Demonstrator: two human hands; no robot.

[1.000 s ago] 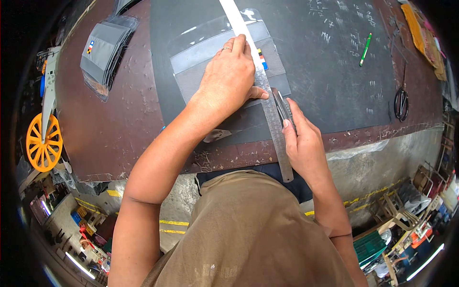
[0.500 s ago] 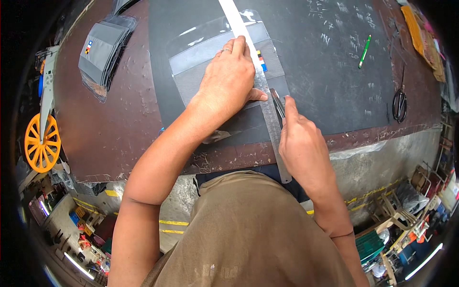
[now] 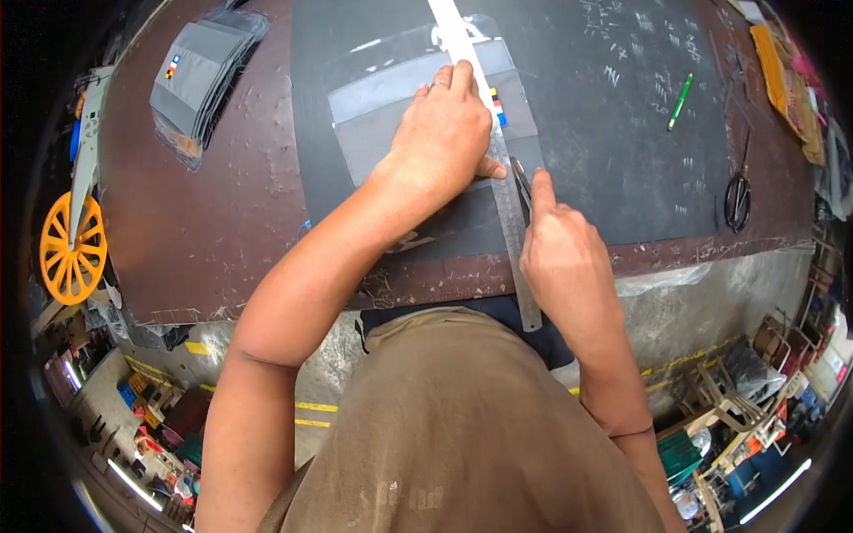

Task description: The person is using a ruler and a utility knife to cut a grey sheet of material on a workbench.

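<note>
Centre of the frame: a long flat steel ruler (image 3: 499, 169) lies over a grey fabric panel under a clear plastic sleeve (image 3: 391, 107), which itself sits on a wide dark cutting mat (image 3: 613, 151). The ruler's long axis runs from the top of the frame, just right of centre, down and slightly rightward, its near end overhanging the table edge at lower centre. The left hand (image 3: 442, 135) is spread flat, palm down, pressing ruler and panel together, thumb tip against the ruler's edge. The right hand (image 3: 560, 258) is closed around a small dark-handled cutting knife (image 3: 521, 185), index finger stretched along its back, the blade tight against the ruler's right edge about midway down the mat.

By the look of it, this is a straight cut in progress, the blade being guided along the steel edge. The next move would call for steady downward pressure from the left hand so the ruler cannot slip, and a pull that stays flush to the edge, toward the body.

Further out: a stack of similar grey panels (image 3: 197, 84) at upper left on the worn brown tabletop (image 3: 222, 231), a green pen (image 3: 680, 100) at upper right, black scissors (image 3: 737, 194) at the right edge, and an orange spoked wheel (image 3: 71, 249) at far left.
</note>
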